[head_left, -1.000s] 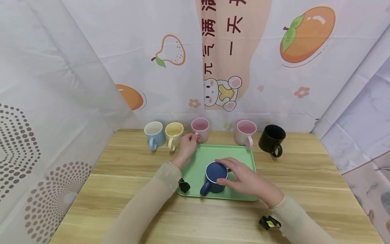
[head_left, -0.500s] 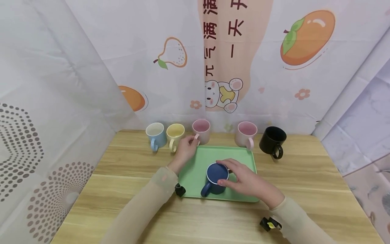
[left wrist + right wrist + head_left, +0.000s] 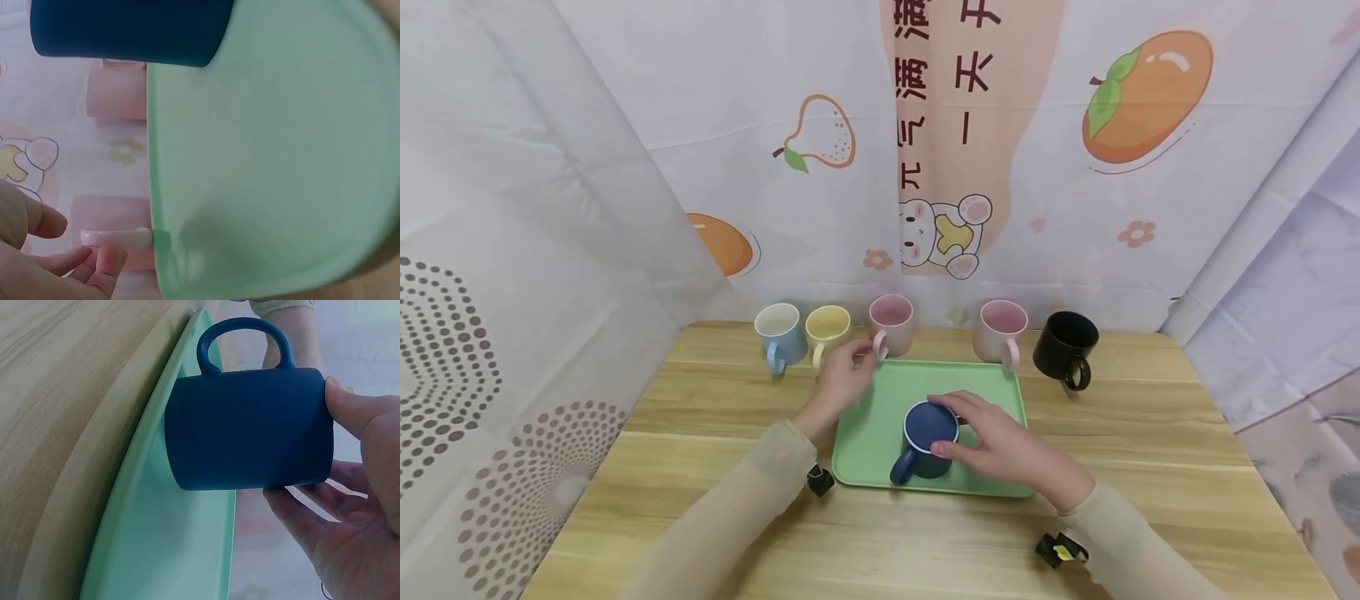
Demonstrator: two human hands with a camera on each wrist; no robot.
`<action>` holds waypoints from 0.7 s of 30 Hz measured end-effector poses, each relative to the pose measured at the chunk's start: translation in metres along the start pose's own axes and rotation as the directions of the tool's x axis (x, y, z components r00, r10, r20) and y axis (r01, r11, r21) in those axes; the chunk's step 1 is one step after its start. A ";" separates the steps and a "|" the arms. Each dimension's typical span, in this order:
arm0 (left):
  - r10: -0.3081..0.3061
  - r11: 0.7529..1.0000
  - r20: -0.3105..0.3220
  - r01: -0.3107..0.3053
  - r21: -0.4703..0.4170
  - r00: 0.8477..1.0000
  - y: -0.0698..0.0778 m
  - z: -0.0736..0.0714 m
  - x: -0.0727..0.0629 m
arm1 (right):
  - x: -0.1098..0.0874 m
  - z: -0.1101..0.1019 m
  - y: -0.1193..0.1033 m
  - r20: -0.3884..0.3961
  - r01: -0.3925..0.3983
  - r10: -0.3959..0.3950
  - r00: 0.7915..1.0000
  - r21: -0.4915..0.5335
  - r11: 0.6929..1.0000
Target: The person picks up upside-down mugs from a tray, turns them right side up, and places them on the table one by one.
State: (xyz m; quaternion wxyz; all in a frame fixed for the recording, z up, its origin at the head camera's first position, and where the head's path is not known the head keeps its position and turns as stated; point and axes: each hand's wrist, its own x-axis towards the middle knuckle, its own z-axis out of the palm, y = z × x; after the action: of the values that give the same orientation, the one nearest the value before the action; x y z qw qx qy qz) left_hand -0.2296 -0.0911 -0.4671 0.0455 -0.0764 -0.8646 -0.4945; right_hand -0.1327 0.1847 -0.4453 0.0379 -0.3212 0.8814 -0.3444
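A dark blue mug (image 3: 931,437) stands upright on the green tray (image 3: 887,383), its handle pointing toward the front left. My right hand (image 3: 1000,442) grips it near the rim, thumb on one side and fingers on the other, as the right wrist view also shows. At the tray's back left edge is a pink mug (image 3: 892,321). My left hand (image 3: 842,379) is beside that mug's handle (image 3: 119,237). In the left wrist view the fingertips are at the handle while the thumb stays apart from it. The left hand partly covers a yellow mug (image 3: 827,321).
Along the back of the wooden table (image 3: 700,467) stand a light blue mug (image 3: 781,337) at the left, a second pink mug (image 3: 998,333) behind the tray's right end, and a black mug (image 3: 1065,346) farther right. A printed white curtain (image 3: 737,125) hangs close behind them.
My left hand has drawn back toward the left and front, loosening from the pink mug's handle, which now shows. The right hand stays on the dark blue mug.
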 end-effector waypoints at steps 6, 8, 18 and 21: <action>0.105 0.994 0.041 -0.106 0.027 0.994 0.008 -0.009 -0.019 | 0.000 0.002 0.001 -0.002 0.003 -0.003 1.000 0.002 1.000; 0.104 0.993 0.058 -0.106 0.042 0.993 0.013 -0.013 -0.032 | 0.000 0.002 0.001 0.002 0.000 0.000 1.000 0.004 1.000; 0.143 0.985 0.192 -0.158 0.065 0.971 0.017 -0.023 -0.082 | -0.001 0.003 -0.001 -0.008 -0.008 0.008 1.000 0.016 1.000; 0.140 0.985 0.268 -0.162 0.060 0.953 0.019 -0.025 -0.095 | -0.001 0.004 -0.001 -0.018 0.003 -0.003 1.000 0.023 1.000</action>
State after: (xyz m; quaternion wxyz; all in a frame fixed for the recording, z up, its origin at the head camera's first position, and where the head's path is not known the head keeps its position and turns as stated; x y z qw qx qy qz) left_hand -0.1322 -0.1115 -0.4530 -0.0290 -0.2053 -0.8740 -0.4394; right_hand -0.1303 0.1829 -0.4480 0.0332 -0.3188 0.8771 -0.3577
